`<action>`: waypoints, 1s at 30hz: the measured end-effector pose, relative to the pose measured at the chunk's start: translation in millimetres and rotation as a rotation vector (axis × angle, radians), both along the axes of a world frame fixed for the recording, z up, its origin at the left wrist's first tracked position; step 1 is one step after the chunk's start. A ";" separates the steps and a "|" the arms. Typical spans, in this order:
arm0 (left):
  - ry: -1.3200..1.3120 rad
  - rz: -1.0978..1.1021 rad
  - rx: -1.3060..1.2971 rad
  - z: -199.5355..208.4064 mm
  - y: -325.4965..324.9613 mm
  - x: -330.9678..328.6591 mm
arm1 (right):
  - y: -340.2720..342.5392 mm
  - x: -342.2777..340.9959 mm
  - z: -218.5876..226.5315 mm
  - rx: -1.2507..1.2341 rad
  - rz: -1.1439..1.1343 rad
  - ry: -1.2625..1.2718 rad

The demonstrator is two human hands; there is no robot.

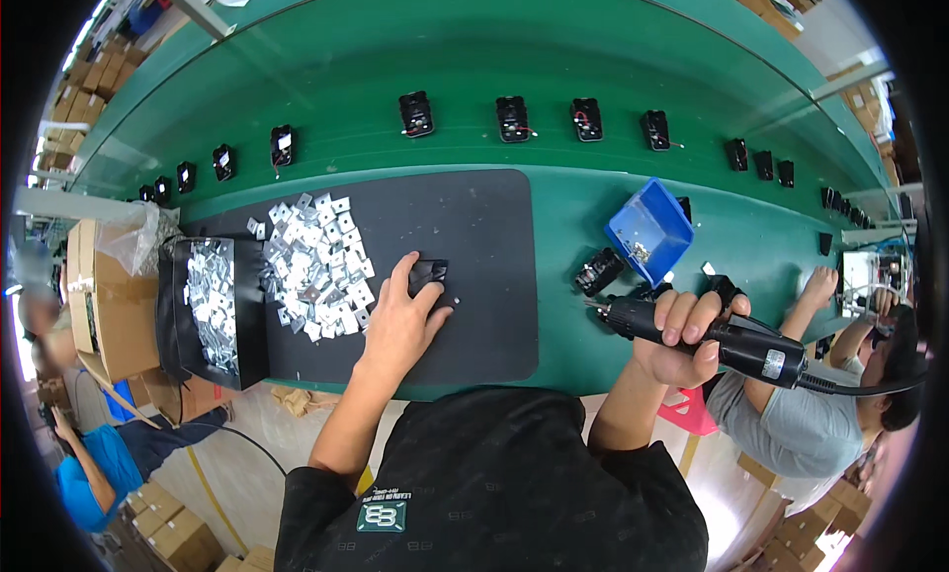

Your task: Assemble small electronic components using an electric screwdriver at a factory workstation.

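My left hand [397, 320] is on the dark mat [489, 325], thumb and fingers around a small black plastic part [429, 272]. Most of that part's near side is covered by the fingers. In my right hand [687, 340] is a black corded electric screwdriver [761, 352], held sideways above the bench with its bit pointing left. Just beyond the bit sit a black housing [599, 271] and a tilted blue bin [652, 231] with small screws in it. A heap of silvery metal plates [318, 265] lies left of my left hand.
A black box [213, 310] full of metal plates stands at the mat's left, beside a cardboard carton [111, 300]. Along the far green strip, black housings [416, 114] with wires sit in a row. A co-worker's hand [819, 287] rests at the far right.
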State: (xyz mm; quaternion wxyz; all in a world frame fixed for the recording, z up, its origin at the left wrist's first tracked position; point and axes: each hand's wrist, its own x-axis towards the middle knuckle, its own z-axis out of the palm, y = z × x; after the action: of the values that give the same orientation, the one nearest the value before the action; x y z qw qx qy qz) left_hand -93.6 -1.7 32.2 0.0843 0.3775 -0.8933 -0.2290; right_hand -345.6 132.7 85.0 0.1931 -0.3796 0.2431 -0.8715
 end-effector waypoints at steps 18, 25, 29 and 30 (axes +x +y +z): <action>0.358 -0.265 -0.132 -6.9 -8.7 -111.2 | 58.9 -28.2 21.7 -0.079 -0.159 0.033; 0.323 -0.353 -0.061 -38.8 -7.4 -184.3 | 67.9 -35.0 17.8 -0.048 -0.173 0.031; 0.354 -0.379 0.073 -24.2 -7.7 -169.2 | 69.8 -43.2 11.6 -0.032 -0.187 0.035; 0.422 -0.387 0.080 -21.0 -14.4 -163.7 | 68.8 -44.7 10.5 -0.019 -0.210 0.031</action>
State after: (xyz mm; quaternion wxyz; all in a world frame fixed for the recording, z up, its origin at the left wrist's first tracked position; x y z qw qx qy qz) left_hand -257.3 -16.1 11.2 0.2082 0.1470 -0.9016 -0.3496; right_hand -390.3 201.6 95.5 0.0935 -0.3675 0.2763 -0.8831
